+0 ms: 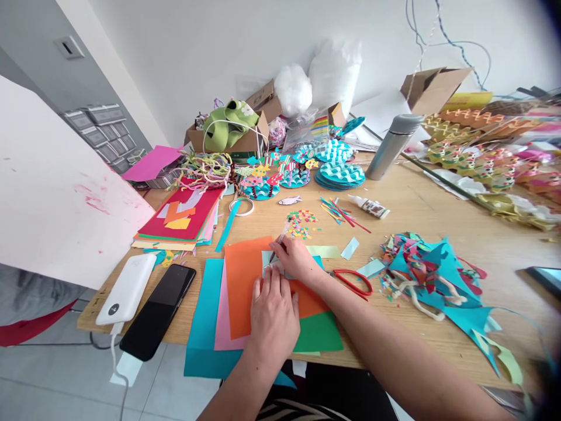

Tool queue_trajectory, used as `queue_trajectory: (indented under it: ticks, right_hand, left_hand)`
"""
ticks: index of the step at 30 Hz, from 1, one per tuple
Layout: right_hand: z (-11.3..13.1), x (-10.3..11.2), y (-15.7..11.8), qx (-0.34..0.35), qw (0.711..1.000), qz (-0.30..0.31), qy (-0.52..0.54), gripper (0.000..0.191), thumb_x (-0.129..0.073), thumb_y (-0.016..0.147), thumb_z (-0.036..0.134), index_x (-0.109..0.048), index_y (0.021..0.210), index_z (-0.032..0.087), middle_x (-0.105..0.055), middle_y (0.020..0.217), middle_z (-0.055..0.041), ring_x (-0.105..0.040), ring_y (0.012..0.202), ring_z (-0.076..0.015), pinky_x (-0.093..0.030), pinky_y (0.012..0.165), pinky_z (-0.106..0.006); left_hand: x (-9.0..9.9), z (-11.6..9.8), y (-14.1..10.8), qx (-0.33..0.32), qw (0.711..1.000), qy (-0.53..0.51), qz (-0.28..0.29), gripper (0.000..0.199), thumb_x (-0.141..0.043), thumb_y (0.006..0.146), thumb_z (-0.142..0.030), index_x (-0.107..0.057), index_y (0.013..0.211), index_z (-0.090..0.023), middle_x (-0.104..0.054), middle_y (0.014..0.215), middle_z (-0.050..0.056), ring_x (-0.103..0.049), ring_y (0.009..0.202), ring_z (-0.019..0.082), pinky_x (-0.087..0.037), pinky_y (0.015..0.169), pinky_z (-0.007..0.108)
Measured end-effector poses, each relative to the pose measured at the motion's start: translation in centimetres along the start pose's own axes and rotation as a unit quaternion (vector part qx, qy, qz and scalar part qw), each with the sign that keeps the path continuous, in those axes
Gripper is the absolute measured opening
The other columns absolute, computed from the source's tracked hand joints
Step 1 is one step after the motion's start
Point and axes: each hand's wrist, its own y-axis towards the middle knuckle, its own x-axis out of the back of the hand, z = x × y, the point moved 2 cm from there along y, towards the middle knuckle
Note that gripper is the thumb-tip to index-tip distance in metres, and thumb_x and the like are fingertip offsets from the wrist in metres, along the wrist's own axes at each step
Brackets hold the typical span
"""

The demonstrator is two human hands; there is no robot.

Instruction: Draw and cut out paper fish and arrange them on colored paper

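One orange sheet underlies a pale slip, at twelve o'clock from the left hand, which lies palm-down, gripping nothing. The pen, pinched in the right hand (the nearer one, entering from four o'clock), slants one-to-seven o'clock.

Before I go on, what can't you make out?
Head view throughout:
- Pale-blue paper: its middle, covered by the left hand and right hand.
- Red-handled tool: working end, behind the right forearm.
- White bottle: label, too small.
- Dark device: cut off by the right edge.
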Motion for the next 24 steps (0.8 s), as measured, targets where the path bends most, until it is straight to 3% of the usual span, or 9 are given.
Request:
queue_trajectory:
  ticks: [10,17,24]
  right_hand:
    - [0.0,1.0,0.2,0.012,1.0,0.022,0.013,0.018,-0.056,0.088,0.024,-0.065,0.076,0.014,-0.066,0.068,-0.004,-0.056,0.062,-0.0126,-0.038,0.06,-0.023]
    - [-0.4,1.2,0.7,0.008,0.998,0.052,0.042,0.017,-0.059,0.085,0.023,-0.065,0.071,0.014,-0.066,0.063,-0.0019,-0.054,0.055,-0.0105,-0.036,0.054,-0.022]
    - [0.0,1.2,0.4,0.027,0.998,0.053,0.025,0.015,-0.06,0.084,0.022,-0.066,0.074,0.014,-0.067,0.068,-0.0037,-0.055,0.06,-0.0114,-0.037,0.058,-0.022]
  left_hand:
    - [0.5,-0.1,1.3,0.0,1.0,0.011,0.025,0.035,-0.046,0.092,-0.024,-0.058,0.12,-0.007,-0.059,0.125,0.018,-0.053,0.118,0.03,-0.044,0.096,0.048]
    - [-0.3,0.1,1.1,0.004,1.0,0.002,0.013,0.036,-0.046,0.092,-0.022,-0.055,0.123,-0.006,-0.055,0.132,0.018,-0.049,0.122,0.03,-0.044,0.096,0.046]
    - [-0.2,0.2,1.3,-0.001,1.0,0.003,0.009,0.036,-0.046,0.092,-0.022,-0.055,0.123,-0.007,-0.058,0.128,0.017,-0.051,0.12,0.029,-0.042,0.096,0.045]
